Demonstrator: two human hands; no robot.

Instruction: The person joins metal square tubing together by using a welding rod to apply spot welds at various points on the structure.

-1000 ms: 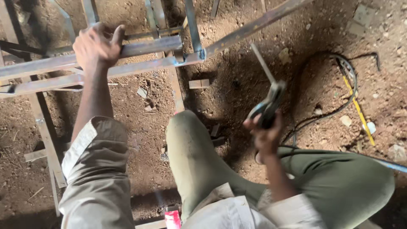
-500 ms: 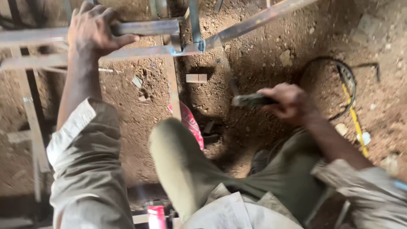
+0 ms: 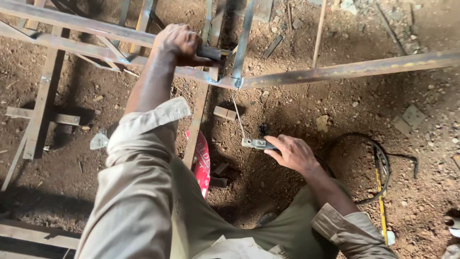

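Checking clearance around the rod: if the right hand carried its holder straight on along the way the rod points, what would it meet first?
Probably the welded joint of the metal frame. The right hand grips an electrode holder whose thin rod rises toward that corner, though one view leaves depth unclear.

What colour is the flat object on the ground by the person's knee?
Red, with pale markings; the red flat object shows in the head view, partly hidden by the leg.

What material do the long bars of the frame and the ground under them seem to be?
Frame bars: probably steel, bare and rust-stained; straight edges, dull grey-brown sheen. The left hand grips one.
Ground: loose, dry reddish-brown soil with small stones and scraps.
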